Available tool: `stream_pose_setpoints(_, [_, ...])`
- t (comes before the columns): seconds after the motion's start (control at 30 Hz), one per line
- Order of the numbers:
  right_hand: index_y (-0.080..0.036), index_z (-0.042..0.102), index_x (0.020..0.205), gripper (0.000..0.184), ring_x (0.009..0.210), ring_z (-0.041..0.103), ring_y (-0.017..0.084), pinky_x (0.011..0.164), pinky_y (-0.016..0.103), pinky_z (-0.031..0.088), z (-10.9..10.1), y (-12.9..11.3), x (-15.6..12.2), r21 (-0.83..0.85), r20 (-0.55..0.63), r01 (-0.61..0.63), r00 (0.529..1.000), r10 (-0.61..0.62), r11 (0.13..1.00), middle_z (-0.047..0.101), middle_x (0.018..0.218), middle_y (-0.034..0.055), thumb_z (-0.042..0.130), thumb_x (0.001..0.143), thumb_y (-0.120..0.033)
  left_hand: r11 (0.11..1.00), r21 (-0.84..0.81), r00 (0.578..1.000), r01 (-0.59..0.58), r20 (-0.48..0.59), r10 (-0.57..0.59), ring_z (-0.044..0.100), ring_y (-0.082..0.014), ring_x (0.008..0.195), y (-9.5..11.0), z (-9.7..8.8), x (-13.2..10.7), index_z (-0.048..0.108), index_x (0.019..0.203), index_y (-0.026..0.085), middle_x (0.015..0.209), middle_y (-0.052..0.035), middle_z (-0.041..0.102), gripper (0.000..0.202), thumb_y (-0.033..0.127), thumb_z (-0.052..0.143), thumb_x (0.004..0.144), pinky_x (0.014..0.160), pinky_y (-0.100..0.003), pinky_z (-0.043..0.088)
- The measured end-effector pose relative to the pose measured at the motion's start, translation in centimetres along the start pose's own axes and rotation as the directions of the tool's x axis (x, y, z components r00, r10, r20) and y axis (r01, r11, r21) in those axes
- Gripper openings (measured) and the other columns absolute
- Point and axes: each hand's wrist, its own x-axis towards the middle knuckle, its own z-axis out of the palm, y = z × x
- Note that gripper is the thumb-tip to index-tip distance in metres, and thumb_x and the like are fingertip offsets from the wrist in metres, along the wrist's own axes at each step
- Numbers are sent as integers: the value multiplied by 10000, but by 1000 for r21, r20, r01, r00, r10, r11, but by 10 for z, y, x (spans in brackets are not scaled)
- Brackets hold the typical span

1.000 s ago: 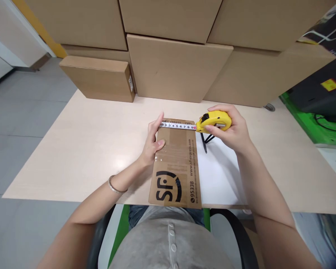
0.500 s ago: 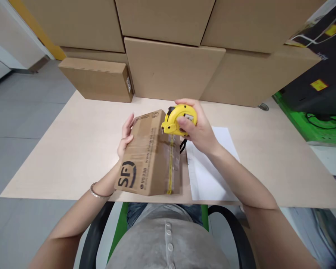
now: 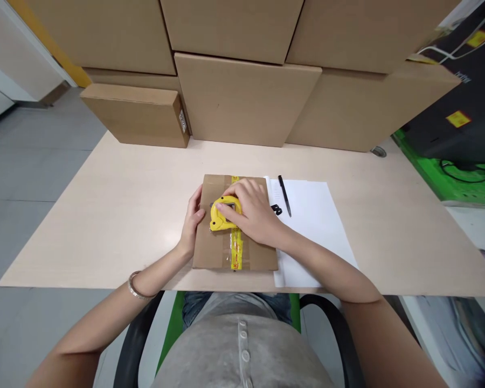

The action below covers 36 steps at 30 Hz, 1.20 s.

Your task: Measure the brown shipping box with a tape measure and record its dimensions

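Observation:
A small cardboard box (image 3: 212, 253) lies flat on the table in front of me, a strip of yellow printed tape (image 3: 236, 250) running down its top. My left hand (image 3: 193, 218) grips the box's left edge, thumb near the top corner and fingers along the side. Lying over the top of the box, my right hand (image 3: 253, 213) is closed around a yellow tape measure (image 3: 218, 218), its thumb across the case. No blade shows pulled out. The tape measure's black strap (image 3: 276, 209) pokes out past the box's right edge.
White paper sheets (image 3: 315, 231) lie right of the box, with a black pen (image 3: 284, 195) on them. Large cartons (image 3: 246, 102) are stacked along the table's back edge, a smaller carton (image 3: 137, 118) at their left. A dark machine (image 3: 456, 113) stands at the right on a green surface.
The box has gone from tilted up in my left hand to flat on the table, its taped side now facing up. My right hand has come down and left with the tape measure, uncovering the pen.

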Motion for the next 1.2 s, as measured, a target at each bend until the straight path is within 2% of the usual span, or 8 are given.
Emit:
stream_pose_setpoints(0.13, [-239,581,1084,386,1152,629,289,1039,465,449,-18,22,3,-9,-144,9,990,-10,1000,704,1202,125,478,1050,-610,998,14,998,-60,-2,60,376,-362,1630,-4,-2,-1,594,1524,381,1692,-13,508,685,614,729,894,1354,-549,330])
stream_pose_setpoints(0.23, [-256,520,951,374,883,650,261,814,393,479,-53,61,2,-76,-255,-327,920,298,942,695,933,83,437,1047,-607,995,51,995,-88,44,86,407,-366,1607,-3,-3,0,571,1550,384,1692,-18,505,687,624,697,919,1337,-557,356])
stream_pose_setpoints(0.3, [-262,488,804,426,866,655,288,790,390,435,-75,91,-5,-306,-159,-555,831,534,773,663,803,78,385,1072,-576,990,87,992,-111,67,106,395,-366,1613,-3,-6,2,547,1572,379,1713,-21,478,700,623,684,930,1340,-553,351])
stream_pose_setpoints(0.4, [-255,453,603,488,857,668,346,792,408,401,-88,125,-24,-367,-62,-616,764,642,697,610,662,107,533,1017,-500,975,145,984,-167,80,157,391,-365,1615,-5,-10,6,524,1589,379,1722,-24,462,724,631,681,930,1337,-542,352])
stream_pose_setpoints(0.6, [-256,491,680,433,673,569,229,717,359,409,-74,153,-57,-102,91,-563,816,571,820,560,614,27,604,942,-582,947,216,970,-238,109,219,399,-359,1603,-8,-13,10,517,1594,389,1689,-20,490,718,657,653,943,1336,-527,353])
stream_pose_setpoints(0.77, [-279,418,804,552,512,420,129,526,287,365,-61,169,-63,254,10,-481,869,495,839,511,610,-44,577,831,-807,958,208,978,-197,104,179,390,-364,1600,-4,-10,7,500,1601,398,1696,-14,470,746,677,656,928,1323,-520,371])
stream_pose_setpoints(0.93, [-264,458,749,451,455,434,97,461,251,325,-46,172,-69,395,13,-438,882,471,808,542,546,-53,794,776,-562,970,208,991,-123,81,108,346,-376,1624,-1,-4,8,507,1593,403,1701,-12,459,733,670,660,927,1344,-525,321])
stream_pose_setpoints(1.2, [-238,501,684,312,518,538,112,474,249,415,-42,180,-74,467,162,-498,860,483,731,646,607,-16,809,694,-291,973,221,997,-71,57,60,327,-385,1629,-2,2,15,522,1570,415,1692,-15,461,731,674,690,908,1355,-548,289])
